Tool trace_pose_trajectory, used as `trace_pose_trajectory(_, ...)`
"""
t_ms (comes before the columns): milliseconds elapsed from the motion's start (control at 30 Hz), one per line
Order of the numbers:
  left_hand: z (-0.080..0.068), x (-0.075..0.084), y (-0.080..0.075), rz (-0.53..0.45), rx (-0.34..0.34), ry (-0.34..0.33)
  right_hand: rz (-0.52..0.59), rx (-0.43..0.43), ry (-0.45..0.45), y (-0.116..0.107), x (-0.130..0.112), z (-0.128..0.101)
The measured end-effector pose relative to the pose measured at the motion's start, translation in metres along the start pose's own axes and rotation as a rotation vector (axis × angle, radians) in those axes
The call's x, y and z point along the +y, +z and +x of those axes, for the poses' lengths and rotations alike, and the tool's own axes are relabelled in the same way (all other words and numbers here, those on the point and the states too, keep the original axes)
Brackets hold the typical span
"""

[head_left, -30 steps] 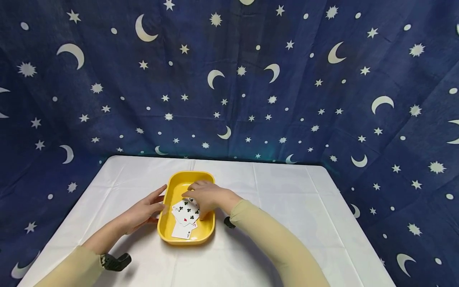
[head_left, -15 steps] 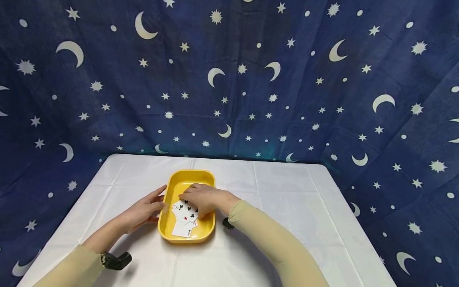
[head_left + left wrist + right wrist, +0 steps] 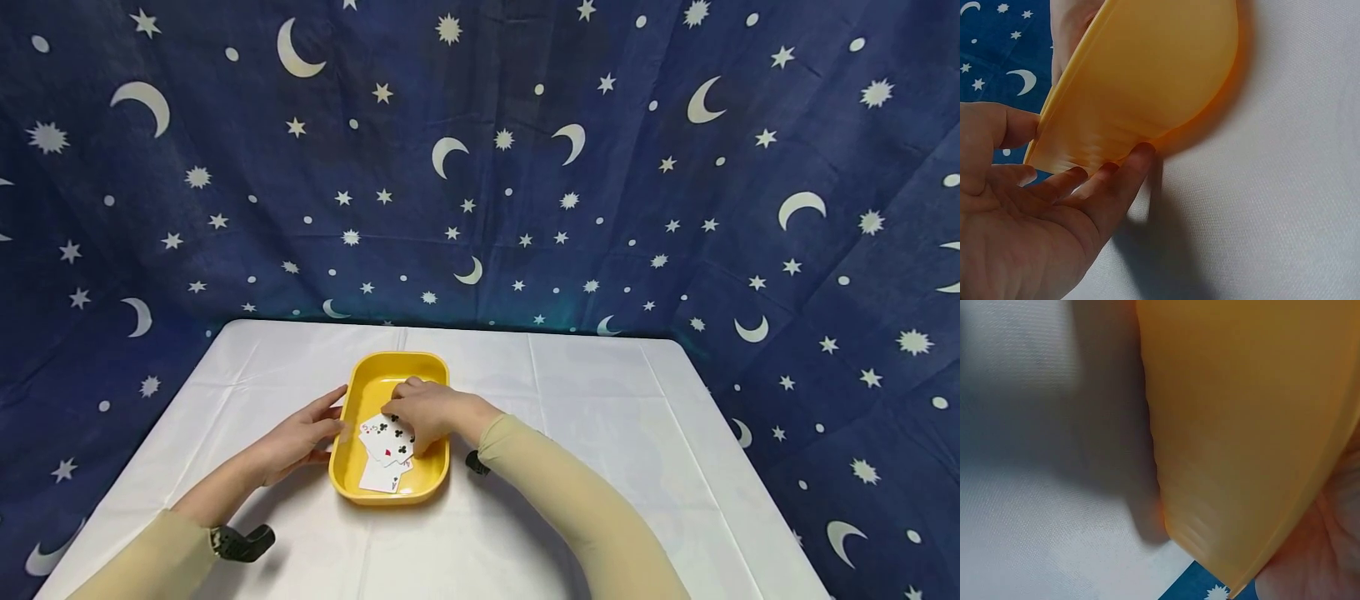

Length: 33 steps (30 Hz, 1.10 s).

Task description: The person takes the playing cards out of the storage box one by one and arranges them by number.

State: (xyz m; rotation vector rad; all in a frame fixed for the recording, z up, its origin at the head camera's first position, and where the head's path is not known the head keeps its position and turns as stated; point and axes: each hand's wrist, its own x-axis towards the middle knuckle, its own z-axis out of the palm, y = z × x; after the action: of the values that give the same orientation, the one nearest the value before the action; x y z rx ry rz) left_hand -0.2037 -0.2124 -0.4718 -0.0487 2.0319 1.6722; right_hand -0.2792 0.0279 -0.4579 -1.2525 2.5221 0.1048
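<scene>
A yellow plastic tray (image 3: 352, 492) stands on the white-covered table, with several playing cards (image 3: 388, 442) overlapping face up inside it; club pips and a red diamond show. My left hand (image 3: 296, 442) holds the tray's left side. In the left wrist view, the thumb is at the rim and the other fingers (image 3: 1125, 184) lie along the outer wall. My right hand (image 3: 431, 412) reaches over the tray's right side, fingers bent round the top and right edges of the cards. The tray wall (image 3: 1241, 437) hides those fingertips in the right wrist view.
White cloth covers the table (image 3: 600, 433). A dark blue curtain (image 3: 480, 167) with moons and stars hangs behind and around it. Dark wrist devices sit at both sleeves, the left one (image 3: 243, 543) close over the cloth.
My right hand's fingers have shifted over the cards, first left, then slightly back right. A second card corner now shows at the upper left of the pile. My left hand stays at the tray.
</scene>
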Motion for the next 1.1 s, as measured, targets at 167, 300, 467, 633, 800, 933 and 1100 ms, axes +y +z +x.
trace_pose_trajectory(167,0.000,0.000,0.000,-0.005,-0.002,0.003,0.026,0.015,0.007,-0.002,0.002,-0.003)
trace_pose_trajectory(300,0.002,0.000,0.000,-0.008,-0.004,0.003,0.053,0.032,0.017,-0.005,0.004,-0.006)
trace_pose_trajectory(467,0.003,0.000,0.000,-0.013,-0.006,0.002,0.072,0.047,0.022,-0.009,0.007,-0.011)
trace_pose_trajectory(633,0.004,0.000,0.000,-0.032,-0.019,0.010,0.132,0.121,0.028,-0.016,0.012,-0.023)
trace_pose_trajectory(800,0.004,-0.001,0.000,-0.039,-0.018,0.021,0.214,0.230,0.049,-0.032,0.027,-0.046)
trace_pose_trajectory(933,0.004,-0.002,0.000,-0.037,-0.009,0.031,0.259,0.292,0.099,-0.039,0.047,-0.065)
trace_pose_trajectory(1100,0.003,-0.004,-0.001,-0.041,-0.007,0.034,0.318,0.349,0.160,-0.041,0.071,-0.088)
